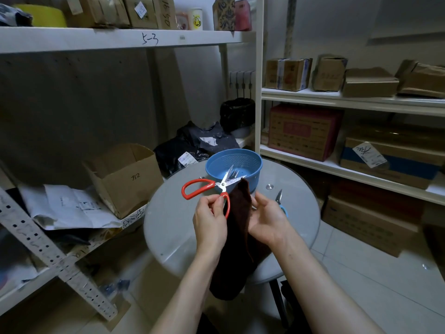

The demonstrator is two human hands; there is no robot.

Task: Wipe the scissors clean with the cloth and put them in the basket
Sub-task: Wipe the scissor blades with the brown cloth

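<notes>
Pinched the red-handled scissors (222, 185) by the near loop with left hand (210, 220), blades splayed, up over the round table (168, 213), just near side of the blue basket (233, 162). Gripped the dark cloth (238, 213) in right hand (267, 218), tip against one blade.

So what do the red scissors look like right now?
The scissors have red loop handles and shiny metal blades, spread wide open. The left hand pinches the lower handle, holding them above the table, tips toward the blue basket. The dark cloth in the right hand touches one blade.
</notes>
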